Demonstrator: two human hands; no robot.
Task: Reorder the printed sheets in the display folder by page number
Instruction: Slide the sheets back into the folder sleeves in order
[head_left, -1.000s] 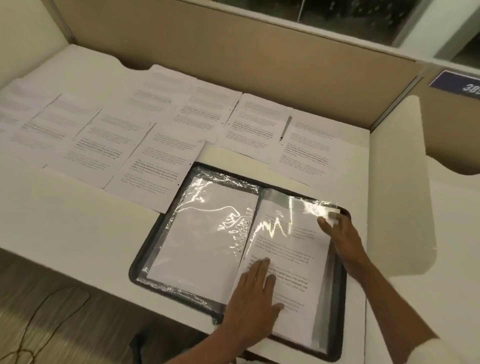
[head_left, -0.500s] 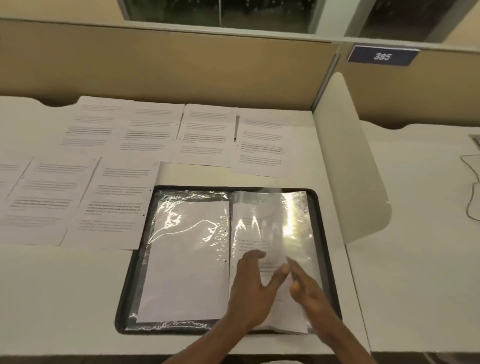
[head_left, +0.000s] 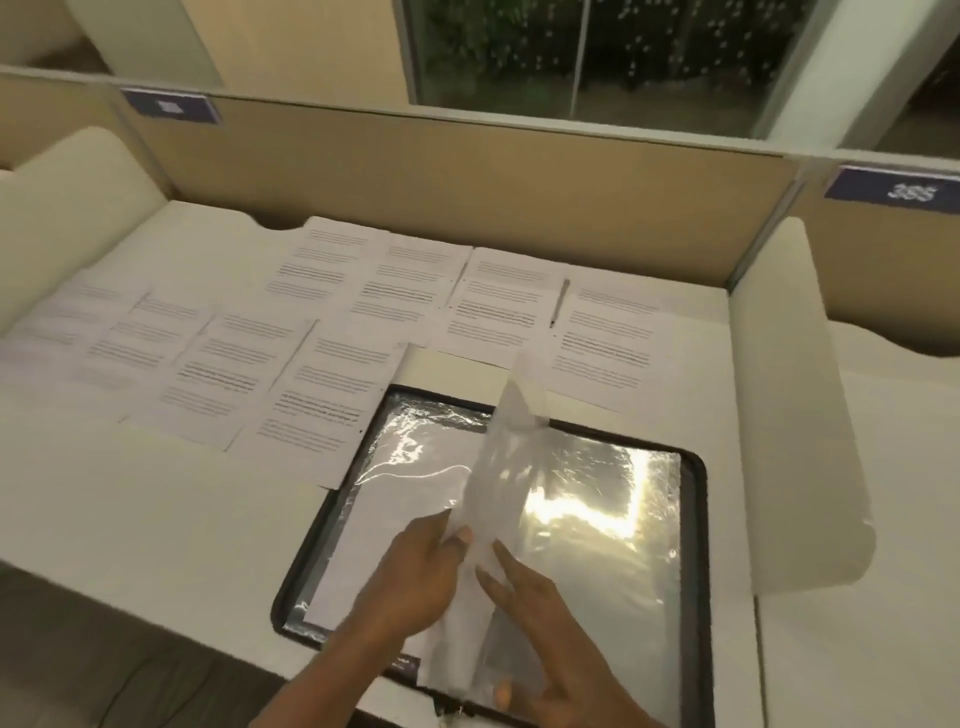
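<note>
the left hand (head_left: 415, 577) pinched the near edge of a clear plastic sleeve (head_left: 498, 488) between thumb and fingers, holding it upright. the right hand (head_left: 545, 618) lay against the sleeve's right face, fingers straight and spread, gripping nothing. the sleeve stood over the middle of the open black folder (head_left: 693, 519), at the desk's (head_left: 156, 519) front edge. printed sheets (head_left: 322, 400) lay in rows behind and left of it.
</note>
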